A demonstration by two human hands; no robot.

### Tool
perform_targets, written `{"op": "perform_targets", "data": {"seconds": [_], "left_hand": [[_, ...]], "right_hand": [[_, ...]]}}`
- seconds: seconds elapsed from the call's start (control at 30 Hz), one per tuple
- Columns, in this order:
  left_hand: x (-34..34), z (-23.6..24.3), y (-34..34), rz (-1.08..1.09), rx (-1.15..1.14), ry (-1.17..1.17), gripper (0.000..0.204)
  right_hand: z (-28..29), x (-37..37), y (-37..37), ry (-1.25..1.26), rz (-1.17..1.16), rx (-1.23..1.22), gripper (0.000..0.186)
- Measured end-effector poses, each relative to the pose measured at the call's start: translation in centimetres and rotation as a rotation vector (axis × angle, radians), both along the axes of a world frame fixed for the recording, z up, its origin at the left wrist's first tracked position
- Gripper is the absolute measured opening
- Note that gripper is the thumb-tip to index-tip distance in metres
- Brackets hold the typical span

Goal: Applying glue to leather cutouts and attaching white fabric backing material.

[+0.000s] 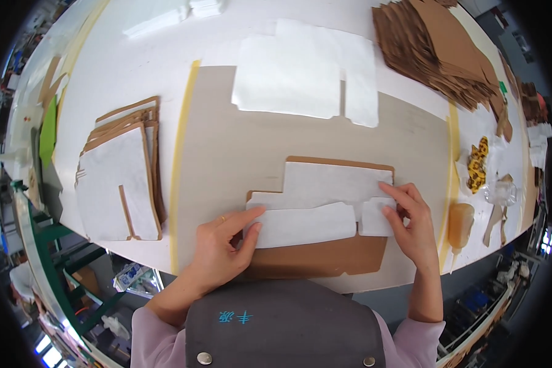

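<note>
At the near edge of a white table (122,67), on a smooth grey-beige mat (227,138): one flat brown panel (325,259), matte, with rounded corners and a stepped upper outline, partly covered by a thin white sheet (334,179); its lower part bare. Sheet soft, paper-like, its near portion forming a long strip (306,226) with a slightly wavy edge and, past a narrow slot, a small squarish flap (377,219). Left hand (218,248), ringed: thumb and forefinger apart at the strip's left end; whether they clamp it, cannot tell. Right hand (410,218): thumb on the flap, forefinger at the panel's right edge, tips apart; any pinch likewise cannot be told. Beyond, on the mat's far side: white slotted sheets (294,73), crisp, irregularly notched. To the left: a fanned pile of white-faced panels (113,184) with brown borders, the top one slotted. Far right: a thick stack of brown pieces (448,49), edges ragged and layered. Bounding the mat: strips of yellow tape, left (183,141) and right (452,132). Along the right side: an amber translucent bottle (460,224), a crumpled yellow-and-dark patterned cloth (478,164). Nearest the body: a dark grey apron (282,331) with round metal snaps.
</note>
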State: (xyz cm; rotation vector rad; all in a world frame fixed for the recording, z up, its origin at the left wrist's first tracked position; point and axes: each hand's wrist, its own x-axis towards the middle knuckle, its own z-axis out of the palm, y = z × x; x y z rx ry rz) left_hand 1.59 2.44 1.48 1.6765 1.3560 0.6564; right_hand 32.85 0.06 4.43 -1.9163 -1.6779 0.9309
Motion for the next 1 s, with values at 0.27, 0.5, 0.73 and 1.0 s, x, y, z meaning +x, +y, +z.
{"op": "perform_targets", "data": {"seconds": [0.27, 0.5, 0.73, 1.0], "left_hand": [[-0.6, -0.3, -0.1, 0.001, 0.05, 0.034, 0.026], [-0.6, -0.3, 0.1, -0.005, 0.065, 0.041, 0.027], [0.8, 1.1, 2.7, -0.347, 0.479, 0.327, 0.042], [2.7, -0.5, 3.3, -0.541, 0.475, 0.475, 0.053]], "right_hand": [[-0.3, -0.5, 0.3, 0.004, -0.041, -0.02, 0.038], [-0.2, -0.7, 0.2, 0.002, -0.049, -0.007, 0.037], [-0.1, -0.4, 0.3, 0.023, -0.025, 0.0, 0.036], [-0.2, 0.4, 0.1, -0.008, -0.044, -0.011, 0.034]]}}
